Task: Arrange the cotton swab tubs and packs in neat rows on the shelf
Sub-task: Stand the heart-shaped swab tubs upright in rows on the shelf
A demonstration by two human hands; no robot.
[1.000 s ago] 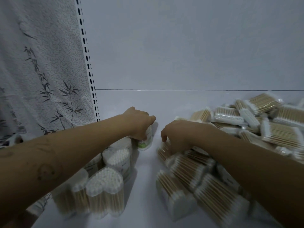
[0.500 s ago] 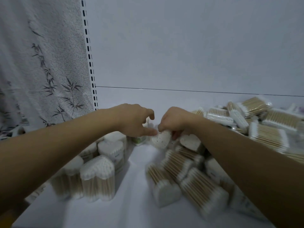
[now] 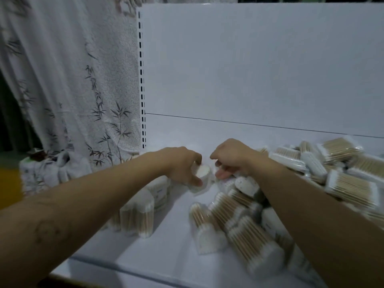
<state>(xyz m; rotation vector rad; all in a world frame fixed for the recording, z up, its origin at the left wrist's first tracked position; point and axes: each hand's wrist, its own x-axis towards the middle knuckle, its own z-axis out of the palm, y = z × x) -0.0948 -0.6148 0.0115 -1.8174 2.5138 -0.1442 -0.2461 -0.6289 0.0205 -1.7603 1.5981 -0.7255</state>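
shelf (image 3: 166,235): white | curtain (image 3: 72,80): white, grey bamboo print | swab packs (image 3: 351,188): tan, white tips

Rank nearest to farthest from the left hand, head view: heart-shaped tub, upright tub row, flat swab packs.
1. heart-shaped tub, gripped by the left hand.
2. upright tub row, just below the left forearm, on the shelf's left side.
3. flat swab packs, piled at far right.

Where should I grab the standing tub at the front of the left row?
I'd hold the tub by its tall sides, just below the top, coming from above and the right. It stands upright, the shelf on its right is bare, and other tubs crowd its left and back.
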